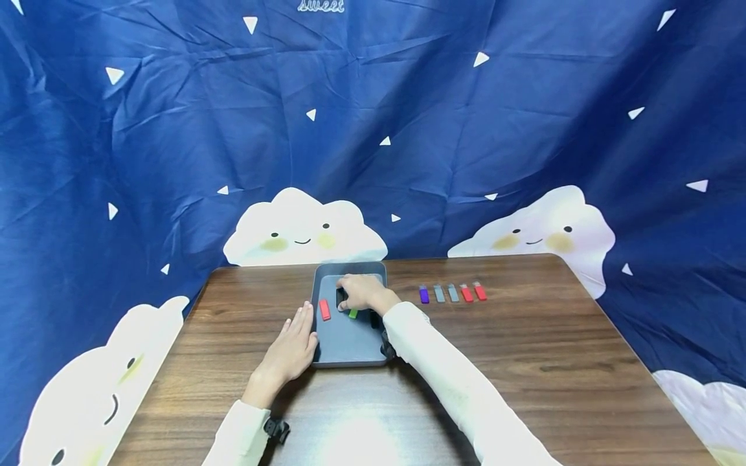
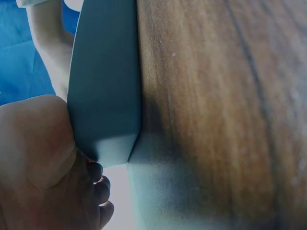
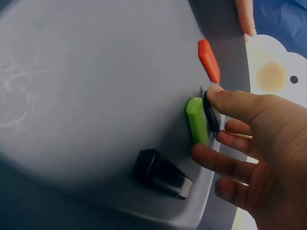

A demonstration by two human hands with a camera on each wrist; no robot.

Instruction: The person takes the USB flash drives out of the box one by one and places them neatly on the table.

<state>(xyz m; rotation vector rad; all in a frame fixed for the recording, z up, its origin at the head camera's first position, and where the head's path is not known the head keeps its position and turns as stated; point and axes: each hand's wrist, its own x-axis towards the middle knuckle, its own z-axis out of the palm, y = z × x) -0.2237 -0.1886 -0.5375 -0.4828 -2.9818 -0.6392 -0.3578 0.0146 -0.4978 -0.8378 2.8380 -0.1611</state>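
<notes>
A grey tray [image 1: 350, 346] stands on the wooden table. My left hand [image 1: 289, 349] rests with straight fingers against its left wall. Inside the tray, my right hand [image 1: 361, 292] pinches a flat black stick [image 3: 211, 112], apparently a USB flash drive, between thumb and fingers. Right beside it lies a green stick [image 3: 196, 120], close to a fingertip. A red stick [image 1: 324, 309] lies toward the tray's left wall. In the right wrist view, a black USB flash drive [image 3: 163, 175] with its metal plug showing lies near the tray's edge.
Right of the tray, a row of USB flash drives lies on the table [image 1: 524, 362]: one purple drive [image 1: 424, 295], two grey ones and two red ones, the last a red drive [image 1: 480, 291]. Behind the table hangs a blue curtain [image 1: 408, 84] with clouds.
</notes>
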